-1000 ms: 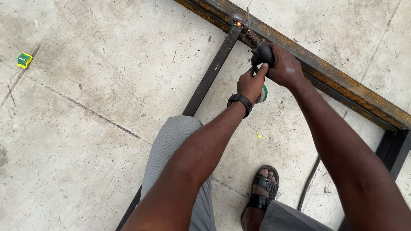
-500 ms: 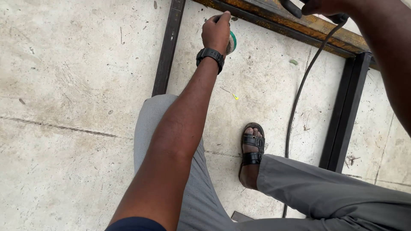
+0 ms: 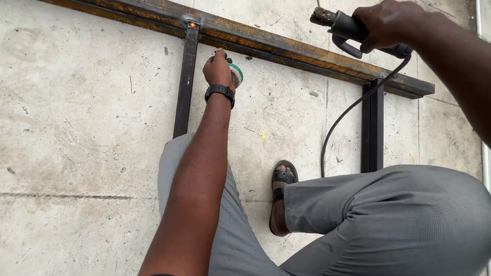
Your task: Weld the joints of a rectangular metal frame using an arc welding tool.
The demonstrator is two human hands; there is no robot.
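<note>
- Person crouches on a concrete floor (image 3: 76, 128), grey trousers, one sandal (image 3: 282, 194) flat on the slab between the knees.
- Left hand (image 3: 219, 67) reaches far, fingers curled shut around a small round object with a green rim (image 3: 237, 74); the object sits low, at or just above the floor, right of the near-left crossbar. What it is cannot be told.
- Black watch (image 3: 220, 93) on the left wrist.
- Right hand (image 3: 388, 25) is up at the far right, closed tight around a black electrode holder (image 3: 348, 28). The holder's rusty tip (image 3: 322, 16) points left and hangs over the long bar, apart from it.
- Black cable (image 3: 348, 115) runs from the holder's rear down across the floor toward the right knee, passing just left of the right crossbar.
- Long rusty steel bar (image 3: 286, 46) lies across the far side, running left to right and slanting nearer at the right end.
- Left crossbar (image 3: 185, 82) meets the long bar at a joint; a small orange glowing spot (image 3: 192, 24) shows at that joint.
- Right crossbar (image 3: 372, 128) runs from the long bar toward the near side, its near end hidden behind the right knee.
- Left hand rests just right of the left crossbar, near the glowing joint but not touching it.
- Small yellow-green scraps (image 3: 261, 136) lie on the floor between the crossbars.
</note>
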